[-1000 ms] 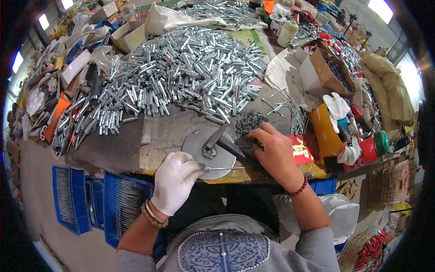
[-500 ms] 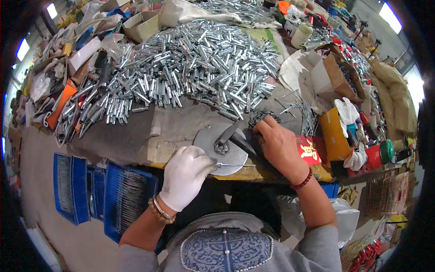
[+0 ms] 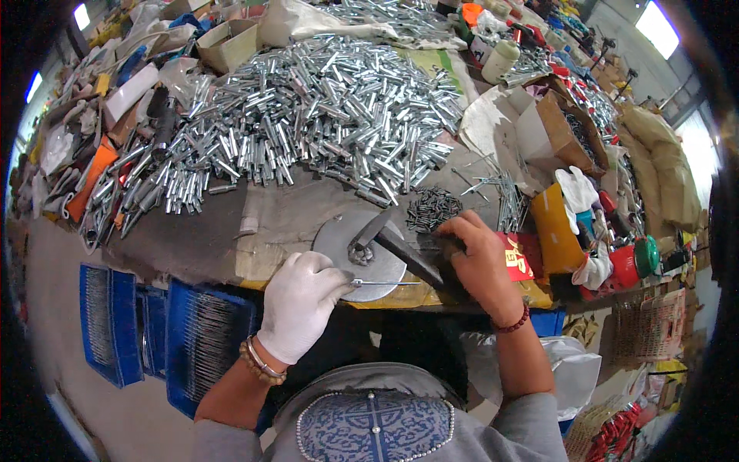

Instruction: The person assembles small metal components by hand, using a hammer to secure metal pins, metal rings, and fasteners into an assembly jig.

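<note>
My left hand [image 3: 299,308], in a white glove, pinches a thin metal rod [image 3: 394,283] that points right across the near edge of a round grey metal disc [image 3: 327,240]. A hammer [image 3: 400,250] lies over the disc, its head near the middle and its dark handle slanting toward my right hand [image 3: 485,262]. That hand is bare, with fingers curled together beside a small heap of dark pins [image 3: 433,209]. What its fingers hold is hidden, and I cannot tell whether the palm touches the handle end.
A large pile of shiny metal tubes [image 3: 323,115] covers the bench behind. To the right are loose thin rods [image 3: 509,202], a red packet [image 3: 517,256], a yellow container [image 3: 556,231] and an open carton [image 3: 550,135]. Blue crates [image 3: 173,346] full of rods stand lower left.
My right hand has drawn back slightly to the right, uncovering more of the dark pin heap. The whole view has shifted a little; the left hand still pinches the rod over the disc.
</note>
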`<act>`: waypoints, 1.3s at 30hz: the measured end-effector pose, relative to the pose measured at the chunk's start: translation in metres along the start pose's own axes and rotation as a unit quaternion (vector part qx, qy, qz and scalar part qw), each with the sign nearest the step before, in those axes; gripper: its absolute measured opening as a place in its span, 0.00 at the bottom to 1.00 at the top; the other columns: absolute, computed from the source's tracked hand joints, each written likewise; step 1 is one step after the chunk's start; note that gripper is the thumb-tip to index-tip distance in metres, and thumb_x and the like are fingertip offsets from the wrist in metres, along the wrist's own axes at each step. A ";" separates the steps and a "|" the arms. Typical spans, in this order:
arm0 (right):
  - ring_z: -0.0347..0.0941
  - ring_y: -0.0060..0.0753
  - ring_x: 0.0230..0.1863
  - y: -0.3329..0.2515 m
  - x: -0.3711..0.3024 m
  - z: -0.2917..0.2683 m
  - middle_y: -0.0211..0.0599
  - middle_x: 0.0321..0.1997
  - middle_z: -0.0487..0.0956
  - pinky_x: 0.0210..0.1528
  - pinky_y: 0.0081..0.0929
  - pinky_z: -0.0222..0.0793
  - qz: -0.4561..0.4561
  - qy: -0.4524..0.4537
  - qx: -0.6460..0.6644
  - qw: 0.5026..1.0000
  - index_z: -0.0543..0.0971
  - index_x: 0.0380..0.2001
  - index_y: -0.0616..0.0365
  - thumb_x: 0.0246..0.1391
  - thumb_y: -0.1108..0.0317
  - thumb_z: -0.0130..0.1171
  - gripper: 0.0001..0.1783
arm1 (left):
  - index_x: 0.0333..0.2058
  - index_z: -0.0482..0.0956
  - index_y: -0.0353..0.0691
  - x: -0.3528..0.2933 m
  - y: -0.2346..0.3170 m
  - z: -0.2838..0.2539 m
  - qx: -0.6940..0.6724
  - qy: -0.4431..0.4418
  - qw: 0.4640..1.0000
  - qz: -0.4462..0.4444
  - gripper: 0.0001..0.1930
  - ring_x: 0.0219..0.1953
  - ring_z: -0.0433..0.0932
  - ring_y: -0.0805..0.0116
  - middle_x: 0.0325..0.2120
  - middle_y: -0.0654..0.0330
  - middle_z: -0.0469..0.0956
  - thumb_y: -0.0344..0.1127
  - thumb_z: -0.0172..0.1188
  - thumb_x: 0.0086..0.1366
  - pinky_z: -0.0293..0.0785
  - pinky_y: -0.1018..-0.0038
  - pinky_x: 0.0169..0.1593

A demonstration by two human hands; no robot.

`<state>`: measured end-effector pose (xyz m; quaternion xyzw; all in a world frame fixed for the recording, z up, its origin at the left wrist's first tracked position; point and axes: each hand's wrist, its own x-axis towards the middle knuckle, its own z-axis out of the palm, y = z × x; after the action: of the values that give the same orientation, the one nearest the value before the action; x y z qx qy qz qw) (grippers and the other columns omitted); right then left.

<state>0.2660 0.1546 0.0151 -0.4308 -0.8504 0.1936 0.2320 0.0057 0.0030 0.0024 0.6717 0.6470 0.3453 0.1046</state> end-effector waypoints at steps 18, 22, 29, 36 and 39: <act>0.78 0.59 0.46 -0.009 0.025 0.015 0.44 0.44 0.76 0.45 0.51 0.75 -0.096 -0.056 -0.120 0.987 0.78 0.43 0.55 0.53 0.80 0.61 0.14 | 0.36 0.88 0.44 0.001 0.000 0.000 -0.010 0.011 1.000 0.018 0.05 0.42 0.79 0.53 0.37 0.58 0.80 0.33 0.71 0.60 0.76 0.61 0.46; 0.78 0.59 0.46 -0.010 0.024 0.011 0.46 0.44 0.77 0.46 0.49 0.75 -0.102 -0.042 -0.130 0.985 0.78 0.42 0.57 0.52 0.80 0.63 0.14 | 0.35 0.88 0.44 0.000 -0.002 0.001 -0.007 0.015 1.000 0.015 0.05 0.43 0.79 0.53 0.37 0.59 0.80 0.33 0.71 0.59 0.76 0.61 0.47; 0.79 0.58 0.45 -0.051 0.013 0.011 0.47 0.42 0.79 0.46 0.50 0.77 -0.174 -0.071 0.009 0.982 0.78 0.50 0.55 0.52 0.81 0.60 0.21 | 0.36 0.87 0.44 0.000 -0.001 0.002 0.001 0.007 1.000 0.013 0.07 0.44 0.79 0.52 0.37 0.58 0.80 0.33 0.71 0.58 0.77 0.60 0.48; 0.81 0.55 0.51 -0.085 0.007 0.036 0.48 0.48 0.83 0.53 0.44 0.78 -0.178 -0.102 0.173 0.963 0.76 0.63 0.54 0.46 0.84 0.62 0.36 | 0.36 0.86 0.44 0.000 -0.005 0.002 0.032 -0.013 0.999 0.026 0.07 0.43 0.79 0.50 0.37 0.57 0.80 0.35 0.71 0.58 0.77 0.58 0.47; 0.82 0.52 0.52 -0.074 0.000 0.036 0.48 0.49 0.83 0.55 0.45 0.78 -0.095 -0.116 0.206 0.967 0.73 0.66 0.55 0.39 0.89 0.63 0.45 | 0.36 0.86 0.43 -0.001 -0.002 0.002 0.002 -0.002 1.000 0.010 0.08 0.43 0.79 0.50 0.36 0.57 0.80 0.35 0.71 0.58 0.77 0.58 0.47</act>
<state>0.1981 0.1091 0.0246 -0.2657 -0.8502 0.3905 0.2326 0.0052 0.0028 -0.0005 0.6790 0.6406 0.3439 0.1014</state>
